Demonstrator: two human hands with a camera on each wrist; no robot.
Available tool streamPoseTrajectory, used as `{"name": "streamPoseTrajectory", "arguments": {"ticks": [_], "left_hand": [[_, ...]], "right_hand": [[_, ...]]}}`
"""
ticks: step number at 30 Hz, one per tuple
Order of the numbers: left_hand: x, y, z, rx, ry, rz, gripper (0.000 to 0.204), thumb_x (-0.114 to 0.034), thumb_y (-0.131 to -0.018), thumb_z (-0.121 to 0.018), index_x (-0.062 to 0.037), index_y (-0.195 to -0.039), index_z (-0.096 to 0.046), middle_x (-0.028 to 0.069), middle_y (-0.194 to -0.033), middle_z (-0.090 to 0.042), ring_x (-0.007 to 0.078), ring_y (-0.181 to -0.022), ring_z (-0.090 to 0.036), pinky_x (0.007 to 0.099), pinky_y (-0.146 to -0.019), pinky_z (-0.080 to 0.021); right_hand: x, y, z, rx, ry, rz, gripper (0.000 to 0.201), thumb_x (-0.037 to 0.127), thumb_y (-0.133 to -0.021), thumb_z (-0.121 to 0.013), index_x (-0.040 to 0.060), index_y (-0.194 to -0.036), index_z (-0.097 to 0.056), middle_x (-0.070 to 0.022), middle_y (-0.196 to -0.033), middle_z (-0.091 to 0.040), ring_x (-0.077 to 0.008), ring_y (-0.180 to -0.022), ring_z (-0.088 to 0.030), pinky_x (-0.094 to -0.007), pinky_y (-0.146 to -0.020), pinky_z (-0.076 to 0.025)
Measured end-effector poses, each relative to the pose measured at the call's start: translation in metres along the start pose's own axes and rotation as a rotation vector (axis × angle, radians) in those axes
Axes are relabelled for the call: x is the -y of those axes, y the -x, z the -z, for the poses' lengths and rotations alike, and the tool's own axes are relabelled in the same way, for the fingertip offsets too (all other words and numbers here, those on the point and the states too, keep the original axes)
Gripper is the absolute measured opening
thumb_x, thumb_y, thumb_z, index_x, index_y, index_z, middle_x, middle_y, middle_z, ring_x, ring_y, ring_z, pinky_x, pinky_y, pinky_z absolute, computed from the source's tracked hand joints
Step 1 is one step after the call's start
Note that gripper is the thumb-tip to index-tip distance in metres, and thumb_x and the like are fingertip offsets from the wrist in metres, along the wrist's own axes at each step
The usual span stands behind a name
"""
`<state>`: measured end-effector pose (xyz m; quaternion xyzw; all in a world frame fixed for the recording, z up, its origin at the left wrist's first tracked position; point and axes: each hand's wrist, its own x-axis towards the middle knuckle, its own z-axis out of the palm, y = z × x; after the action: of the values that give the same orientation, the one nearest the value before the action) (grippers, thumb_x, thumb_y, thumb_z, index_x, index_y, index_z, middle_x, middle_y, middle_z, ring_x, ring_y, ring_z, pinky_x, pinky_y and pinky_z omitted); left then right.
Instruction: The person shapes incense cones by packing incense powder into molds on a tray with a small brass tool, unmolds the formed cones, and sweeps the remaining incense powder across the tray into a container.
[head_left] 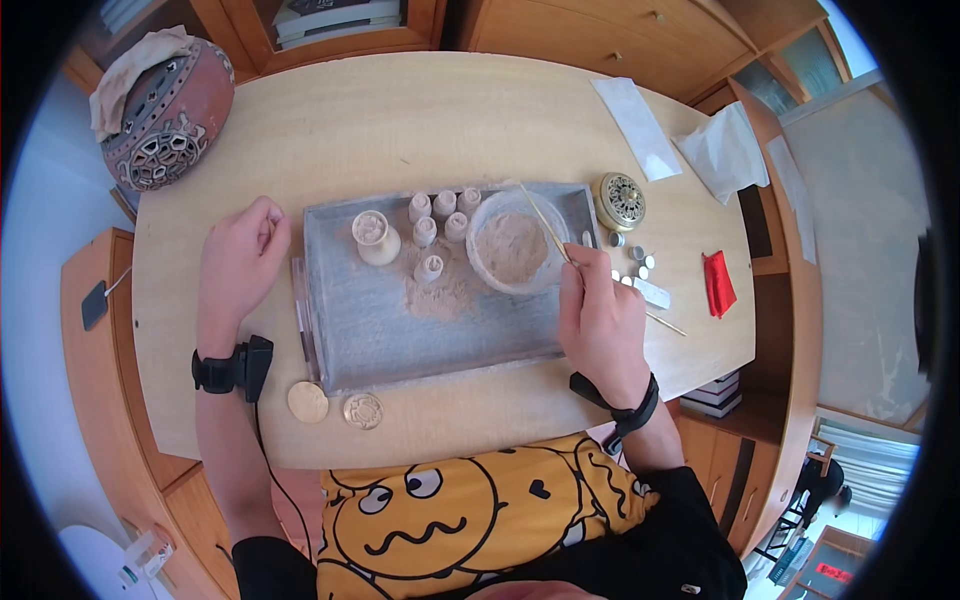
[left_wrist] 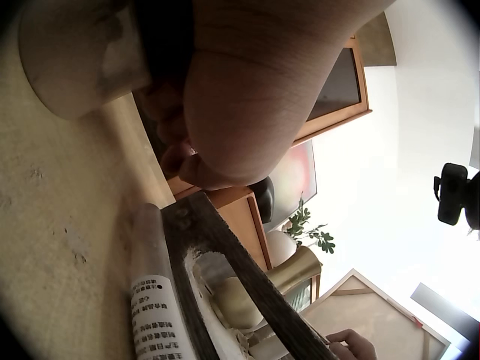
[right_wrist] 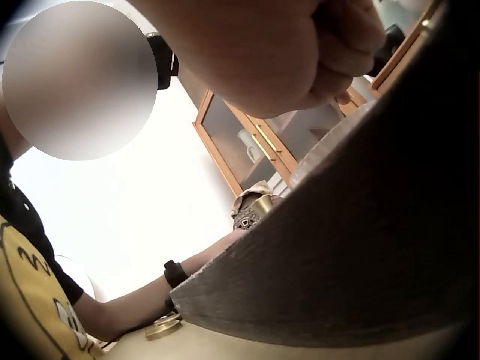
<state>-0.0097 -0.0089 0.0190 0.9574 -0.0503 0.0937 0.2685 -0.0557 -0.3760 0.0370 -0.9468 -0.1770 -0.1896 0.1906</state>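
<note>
In the head view, my right hand (head_left: 608, 315) pinches a thin stick (head_left: 542, 217) whose far end slants over a white bowl (head_left: 484, 276). Pale brownish powder (head_left: 513, 245) fills the bowl, which stands in a grey wooden tray (head_left: 400, 335). Left of the tray, my left hand (head_left: 243, 255) lies idle with loosely curled fingers, holding nothing. Several small powder-dusted bottles (head_left: 425, 232) stand in the tray beside spilled powder (head_left: 437, 293). A larger cream vase (head_left: 377, 243) is nearest my left hand. Curled fingers of the right hand (right_wrist: 330, 64) show over the tray wall in the right wrist view.
A brass openwork burner (head_left: 620, 200) stands beyond the tray's right corner, near several small jars (head_left: 638, 262) and a red pouch (head_left: 718, 284). Two brass discs, one plain disc (head_left: 307, 402) and one patterned disc (head_left: 363, 410), lie at the front. A clay pot (head_left: 175, 120) occupies the far left.
</note>
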Motion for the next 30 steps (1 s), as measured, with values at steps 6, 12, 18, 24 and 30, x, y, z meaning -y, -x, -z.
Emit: {"name": "streamPoseTrajectory", "arguments": {"ticks": [6, 12, 18, 24, 30], "left_hand": [[0.0, 0.001, -0.001, -0.016, 0.034, -0.026, 0.016, -0.011, -0.093, -0.063, 0.0013, -0.086, -0.055, 0.0096, -0.057, -0.038, 0.0187, -0.05, -0.036, 0.0353, -0.051, -0.031], [0.001, 0.001, -0.001, -0.015, 0.039, -0.028, 0.016, -0.011, -0.093, -0.063, 0.0011, -0.086, -0.056, 0.0093, -0.057, -0.037, 0.0185, -0.05, -0.035, 0.0352, -0.05, -0.03], [0.001, 0.001, -0.002, -0.012, 0.038, -0.028, 0.016, -0.011, -0.093, -0.063, 0.0013, -0.086, -0.056, 0.009, -0.057, -0.036, 0.0178, -0.05, -0.035, 0.0349, -0.05, -0.03], [0.002, 0.002, -0.003, -0.014, 0.038, -0.031, 0.016, -0.01, -0.093, -0.063, 0.0013, -0.086, -0.056, 0.0088, -0.057, -0.037, 0.0175, -0.05, -0.036, 0.0347, -0.05, -0.031], [0.002, 0.001, -0.003, -0.014, 0.04, -0.021, 0.015, -0.01, -0.093, -0.063, 0.0011, -0.086, -0.057, 0.0083, -0.057, -0.037, 0.017, -0.051, -0.035, 0.0342, -0.051, -0.031]], "right_hand": [[0.002, 0.003, 0.004, 0.039, -0.007, 0.018, 0.016, 0.003, -0.092, -0.062, 0.0019, -0.108, -0.057, -0.0065, -0.052, -0.055, -0.0258, -0.043, -0.057, -0.037, -0.041, -0.043], [0.004, 0.007, 0.0, 0.026, -0.04, 0.058, 0.017, 0.003, -0.092, -0.063, 0.0022, -0.108, -0.058, -0.0068, -0.053, -0.055, -0.0259, -0.044, -0.058, -0.0366, -0.041, -0.043], [0.005, 0.007, 0.004, 0.055, -0.044, 0.063, 0.018, 0.003, -0.092, -0.063, 0.0024, -0.109, -0.058, -0.0075, -0.055, -0.057, -0.0263, -0.046, -0.06, -0.0366, -0.041, -0.044], [0.005, 0.006, 0.005, 0.053, -0.032, 0.027, 0.017, 0.003, -0.091, -0.063, 0.0035, -0.107, -0.058, -0.0068, -0.053, -0.056, -0.0261, -0.046, -0.06, -0.0372, -0.042, -0.044], [0.007, 0.012, 0.016, 0.088, -0.073, -0.018, 0.013, 0.003, -0.092, -0.063, 0.0048, -0.104, -0.059, -0.0076, -0.052, -0.055, -0.0279, -0.045, -0.06, -0.0385, -0.042, -0.044]]}}
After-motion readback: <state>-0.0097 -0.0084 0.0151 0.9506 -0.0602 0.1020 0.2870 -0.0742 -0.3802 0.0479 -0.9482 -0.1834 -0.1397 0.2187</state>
